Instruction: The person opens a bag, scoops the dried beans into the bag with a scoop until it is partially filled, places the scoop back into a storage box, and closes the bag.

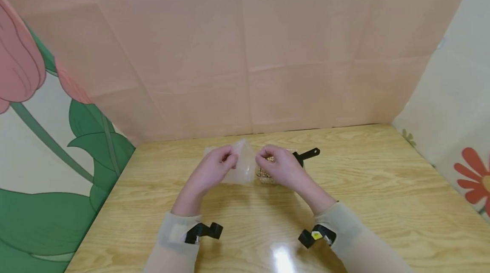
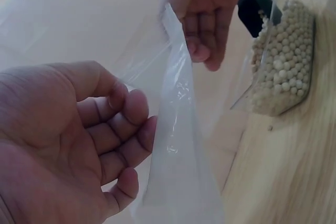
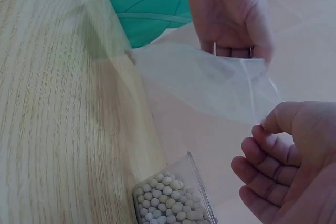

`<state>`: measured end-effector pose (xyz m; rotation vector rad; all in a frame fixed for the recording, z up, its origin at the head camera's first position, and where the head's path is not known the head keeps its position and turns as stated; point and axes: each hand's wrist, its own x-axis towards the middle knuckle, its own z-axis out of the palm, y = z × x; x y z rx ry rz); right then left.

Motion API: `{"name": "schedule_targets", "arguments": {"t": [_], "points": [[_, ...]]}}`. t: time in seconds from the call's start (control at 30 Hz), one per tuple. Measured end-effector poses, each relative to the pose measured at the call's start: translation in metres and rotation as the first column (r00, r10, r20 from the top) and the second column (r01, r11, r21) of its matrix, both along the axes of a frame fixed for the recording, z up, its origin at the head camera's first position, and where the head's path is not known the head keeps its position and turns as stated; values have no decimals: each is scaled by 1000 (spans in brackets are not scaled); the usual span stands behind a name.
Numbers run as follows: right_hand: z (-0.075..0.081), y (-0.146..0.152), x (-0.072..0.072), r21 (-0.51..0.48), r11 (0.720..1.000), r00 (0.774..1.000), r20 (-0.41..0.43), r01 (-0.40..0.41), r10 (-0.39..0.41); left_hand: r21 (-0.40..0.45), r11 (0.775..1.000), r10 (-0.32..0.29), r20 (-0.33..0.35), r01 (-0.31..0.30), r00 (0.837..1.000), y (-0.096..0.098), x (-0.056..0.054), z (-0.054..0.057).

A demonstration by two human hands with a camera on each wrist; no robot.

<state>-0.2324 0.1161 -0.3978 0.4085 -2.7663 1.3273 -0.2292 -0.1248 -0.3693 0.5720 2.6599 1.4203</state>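
Note:
A clear plastic bag (image 1: 245, 163) is stretched between the two hands above the table. My left hand (image 1: 216, 164) pinches one side of its film between thumb and index finger, the other fingers loosely bent. On the opposite side my right hand (image 1: 281, 166) pinches the bag's edge with thumb and index fingertip (image 3: 258, 130). The bag (image 3: 210, 80) looks thin and limp, spread apart between the pinches. Close behind the right hand stands a clear box (image 3: 193, 169) of pale round beads (image 2: 286, 61), partly hidden by that hand in the head view.
A black scoop (image 2: 255, 17) rests in the bead box, its handle (image 1: 310, 154) sticking out to the right. One loose bead (image 2: 270, 128) lies on the wooden table (image 1: 367, 205). A pink backdrop (image 1: 245, 52) rises behind the table's far edge.

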Motion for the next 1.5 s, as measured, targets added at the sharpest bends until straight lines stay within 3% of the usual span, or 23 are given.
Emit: {"name": "schedule_targets", "arguments": {"t": [0.23,0.37,0.73,0.97,1.27,1.5], "points": [[-3,4,-3,73,997,999,-49,19,-16,-18,993,120,3,-120,993,-6,3,4],[-3,7,-4,86,996,999,-45,18,-14,-23,989,149,18,-149,989,-9,3,8],[-3,9,-7,68,997,1000,-12,26,-25,-28,987,160,24,-160,987,-18,3,14],[-4,1,-3,66,998,1000,-17,-13,14,-22,991,133,-4,-133,991,-13,6,17],[-2,-4,3,46,998,999,10,-41,40,-37,986,165,4,-164,986,-10,1,10],[7,4,9,72,997,997,-67,-28,33,-51,985,166,3,-166,986,-9,-2,5]]}}
